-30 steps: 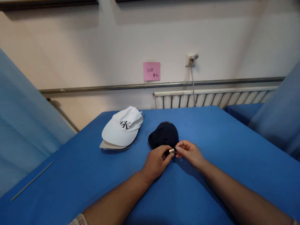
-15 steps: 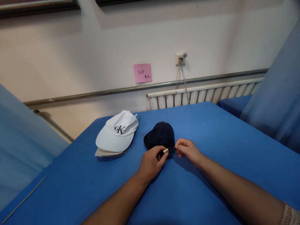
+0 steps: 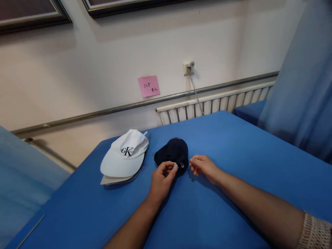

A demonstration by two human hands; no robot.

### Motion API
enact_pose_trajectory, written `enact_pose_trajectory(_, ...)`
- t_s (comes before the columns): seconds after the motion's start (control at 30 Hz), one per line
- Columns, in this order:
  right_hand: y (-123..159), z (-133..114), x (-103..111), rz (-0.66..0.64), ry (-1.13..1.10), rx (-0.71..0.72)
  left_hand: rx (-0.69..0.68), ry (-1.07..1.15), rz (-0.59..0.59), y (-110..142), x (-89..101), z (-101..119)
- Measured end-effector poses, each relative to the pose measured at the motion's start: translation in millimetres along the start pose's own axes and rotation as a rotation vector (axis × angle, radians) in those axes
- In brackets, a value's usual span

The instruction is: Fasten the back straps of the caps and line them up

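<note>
A dark navy cap [image 3: 172,149] lies on the blue-covered surface with its back opening toward me. My left hand [image 3: 161,178] is at its near edge, with thumb and fingertips pinched on a small pale metal buckle [image 3: 175,165]. Just right of that, a thin metal loop [image 3: 182,165] shows against the dark cloth. My right hand [image 3: 203,167] hovers beside the cap's right edge, its fingers closed in a pinch. Whatever lies between those fingertips, if anything, is too small to make out.
Left of the navy cap, a white cap with black letters [image 3: 127,152] is stacked on a greyish cap [image 3: 114,180]. A thin stick [image 3: 31,231] is at the lower left. Behind are a radiator [image 3: 207,106], a rail and a plugged-in cord. Blue curtains hang at both sides.
My right hand has drawn slightly away from the cap, leaving a gap. My left hand's pinch has shifted, and the metal loop now shows. The camera view has turned slightly.
</note>
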State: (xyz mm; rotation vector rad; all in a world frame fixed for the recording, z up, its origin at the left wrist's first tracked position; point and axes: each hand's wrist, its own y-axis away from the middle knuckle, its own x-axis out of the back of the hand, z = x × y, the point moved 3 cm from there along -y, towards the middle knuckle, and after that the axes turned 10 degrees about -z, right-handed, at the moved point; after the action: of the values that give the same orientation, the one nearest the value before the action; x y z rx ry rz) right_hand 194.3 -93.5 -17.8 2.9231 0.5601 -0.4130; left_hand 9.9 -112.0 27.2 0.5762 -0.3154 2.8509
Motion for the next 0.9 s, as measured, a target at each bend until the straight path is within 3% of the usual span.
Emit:
enact_pose_trajectory(0.1, 1.3, 7.4, -5.2, -0.1, -0.058, -0.146, 0.055, 0.205, 0.056, -2.4, 3.1, -2.2)
enact_pose_trajectory(0.2, 4.6, 10.0, -11.0, -0.159, -0.133, -0.195, 0.078, 0.321, 0.07, -2.5, 3.6, -3.3)
enact_pose_trajectory(0.33, 5.3, 4.0, -12.9, -0.18, -0.345, -0.059, 0.089, 0.334, 0.023, -0.5, -0.1, -6.2)
enact_pose_trajectory(0.47, 3.1, -3.2, -6.1, -0.065, -0.429, 0.095, 0.08, 0.221, -0.043, 0.5, -7.3, -9.6)
enact_pose_trajectory(0.9, 1.4, -4.7, -10.1, -0.041, -0.117, 0.192, 0.077, 0.065, -0.141, 5.4, -19.4, -11.4)
